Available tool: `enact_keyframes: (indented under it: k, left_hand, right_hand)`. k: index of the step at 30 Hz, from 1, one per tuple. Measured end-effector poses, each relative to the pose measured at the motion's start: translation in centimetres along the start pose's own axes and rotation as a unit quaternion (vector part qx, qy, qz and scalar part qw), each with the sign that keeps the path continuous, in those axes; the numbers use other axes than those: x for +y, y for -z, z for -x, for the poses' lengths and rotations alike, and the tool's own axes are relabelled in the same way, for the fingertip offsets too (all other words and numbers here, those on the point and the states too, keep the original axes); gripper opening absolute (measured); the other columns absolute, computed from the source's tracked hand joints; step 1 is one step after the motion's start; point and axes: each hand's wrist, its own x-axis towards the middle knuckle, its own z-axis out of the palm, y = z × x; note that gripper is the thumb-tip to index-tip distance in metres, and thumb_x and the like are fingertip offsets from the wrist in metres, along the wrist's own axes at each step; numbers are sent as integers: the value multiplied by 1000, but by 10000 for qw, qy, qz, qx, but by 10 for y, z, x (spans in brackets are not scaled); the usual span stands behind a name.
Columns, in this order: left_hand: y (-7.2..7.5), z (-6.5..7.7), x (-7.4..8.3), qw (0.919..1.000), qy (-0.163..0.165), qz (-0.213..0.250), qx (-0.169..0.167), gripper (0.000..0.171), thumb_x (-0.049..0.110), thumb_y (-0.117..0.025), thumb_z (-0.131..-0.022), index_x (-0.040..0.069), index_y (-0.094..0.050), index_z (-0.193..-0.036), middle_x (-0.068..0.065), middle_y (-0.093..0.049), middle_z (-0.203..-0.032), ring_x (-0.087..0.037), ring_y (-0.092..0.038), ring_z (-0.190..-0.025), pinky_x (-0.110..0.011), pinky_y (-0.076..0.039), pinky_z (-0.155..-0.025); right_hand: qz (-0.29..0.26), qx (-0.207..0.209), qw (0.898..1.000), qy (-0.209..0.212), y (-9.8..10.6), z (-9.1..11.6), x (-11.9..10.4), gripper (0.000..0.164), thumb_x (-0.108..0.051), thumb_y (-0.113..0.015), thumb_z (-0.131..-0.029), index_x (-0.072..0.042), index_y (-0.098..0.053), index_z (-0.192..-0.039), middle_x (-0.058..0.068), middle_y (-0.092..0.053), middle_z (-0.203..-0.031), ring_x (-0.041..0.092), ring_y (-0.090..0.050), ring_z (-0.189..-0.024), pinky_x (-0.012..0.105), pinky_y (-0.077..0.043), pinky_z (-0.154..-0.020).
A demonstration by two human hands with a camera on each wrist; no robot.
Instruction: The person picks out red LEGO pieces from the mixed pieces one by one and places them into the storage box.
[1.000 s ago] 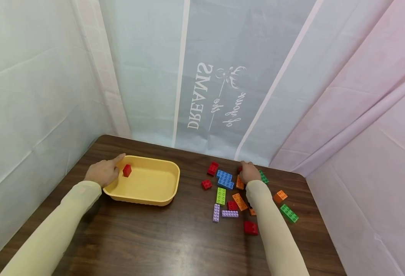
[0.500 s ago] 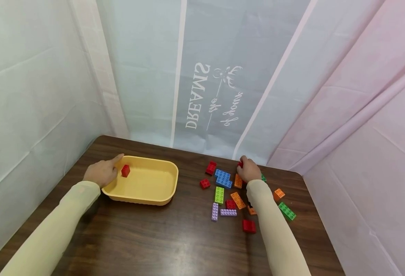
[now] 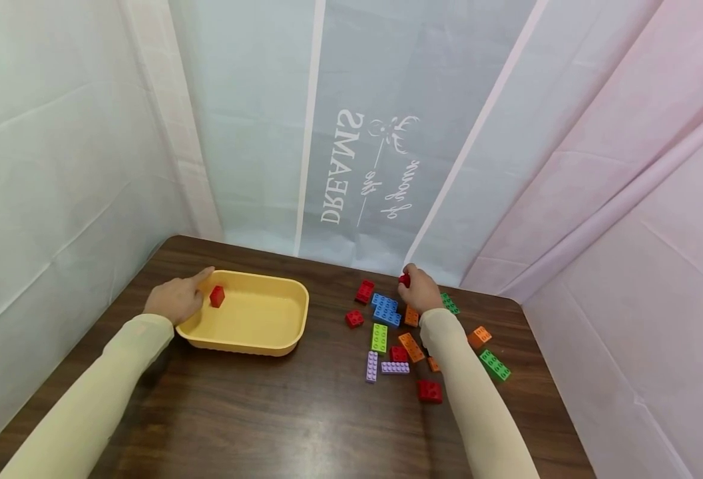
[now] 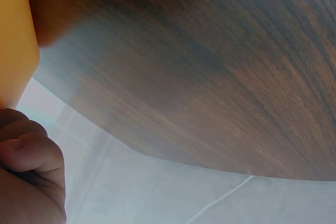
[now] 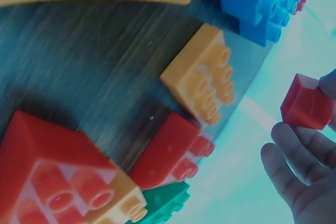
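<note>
My left hand point(image 3: 174, 301) grips the left rim of a yellow plastic tray point(image 3: 261, 319), its index finger stretched along the edge. The left wrist view catches curled fingers point(image 4: 31, 153) right by the tray's outer wall point(image 4: 16, 35). Inside the tray, near that hand, lies one red toy brick point(image 3: 217, 297). Over at the back of the table, my right hand point(image 3: 421, 293) pinches another red toy brick point(image 5: 307, 103) between thumb and fingers, raised above the bricks around it.
Several loose bricks spread over the right side of the brown table point(image 3: 303, 412): blue ones point(image 3: 386, 310), a lime one point(image 3: 379, 338), purple ones point(image 3: 395, 368), orange ones point(image 3: 411, 346), green ones point(image 3: 495, 364) and more red ones point(image 3: 430, 391). A printed curtain point(image 3: 351, 133) hangs behind the table.
The right hand has lifted the red brick from among the others and moved a little left with it. My left hand stays on the tray.
</note>
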Motion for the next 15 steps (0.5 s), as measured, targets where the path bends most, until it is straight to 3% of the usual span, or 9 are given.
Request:
enact_keyframes:
  k: [6,15]
  left_hand:
    - [-1,1,-2,10000,-46,-22,59,60,15,-43,-97,8,-37,-156,-5,-43,-55,-21,-37,-49,-36,-37,-47]
    - [-2,-1,-1,10000,9,13,-26,60,15,-43,-97,8,-35,-156,-5,-44,-57,-21,-39,-51,-36,-38,-48]
  right_hand:
    - [-193,-17,9998,109,-1,-1,-10,40,-18,-64,-98,-5,-50,-132,18,-63,-117,32,-59,-94,49,-54,-84]
    - [-440,100,9980,453,-6,-3,-25,36,-18,-64,-98,-6,-53,-130,14,-64,-109,27,-59,-84,44,-54,-73]
